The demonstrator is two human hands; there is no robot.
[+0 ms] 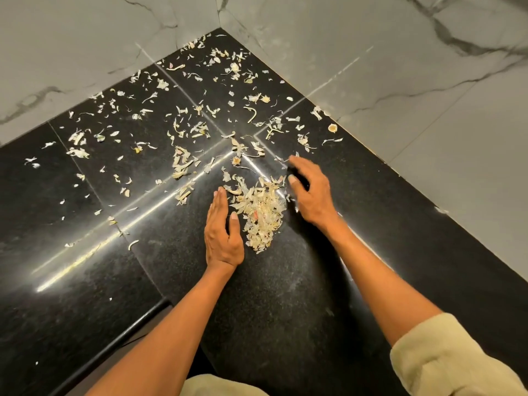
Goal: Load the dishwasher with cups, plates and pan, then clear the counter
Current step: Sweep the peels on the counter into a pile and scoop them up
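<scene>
Right now, step in hand: you are clearing the counter (300, 295) — scooping dry peel scraps into one heap; no cups, plates or pan are showing.
Left hand (223, 232): you are standing it on edge on the counter, fingers straight and pressed together, thumb apart, palm facing the pile (261, 215) and just beside it — holding nothing.
Right hand (310, 190): you are cupping it on the far side of the pile, fingers loosely bent and slightly spread, thumb tip pointing at the heap; it is blurred, so whether the fingertips are touching the stone is hard to say.
Pile: it is sitting between your hands, toward the near edge of the counter, in front of the corner where the two marble walls (400, 67) meet.
Loose scraps (183, 161): they are lying scattered across the counter from the back corner to the left edge, well apart from the heap.
Doing it well: you are probably best keeping the left palm low against the stone as a wall, sweeping the right toward it in short strokes.
Risk: light flakes are likely slipping under raised fingers or over the near edge.
</scene>
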